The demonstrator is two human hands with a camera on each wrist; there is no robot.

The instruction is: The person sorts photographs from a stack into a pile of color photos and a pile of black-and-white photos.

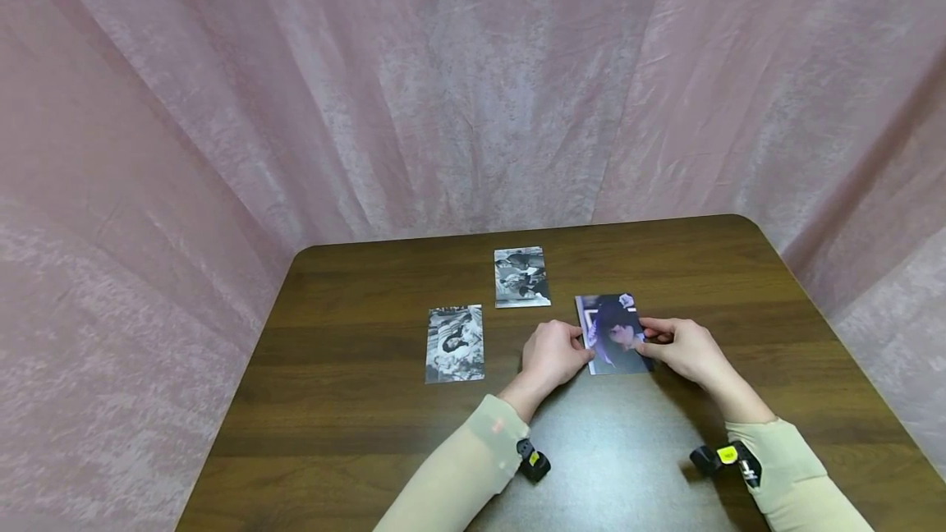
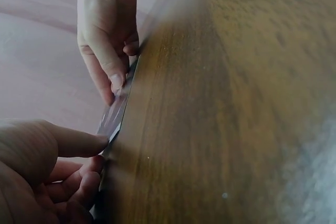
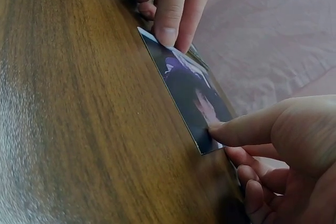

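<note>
Colour photo (image 1: pixel 613 335) on wooden table (image 1: pixel 355 425), left hand (image 1: pixel 550 355) and right hand (image 1: pixel 683 349) pinching its side edges.

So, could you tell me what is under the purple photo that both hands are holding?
The purple photo lies on the wooden table, pinched by the left hand and right hand. Anything directly beneath it stays hidden.

Beige long sleeves (image 1: pixel 466 466) on both arms; black wrist-mounted cameras (image 1: pixel 534 460); yellow tag on right one (image 1: pixel 727 455).
</note>
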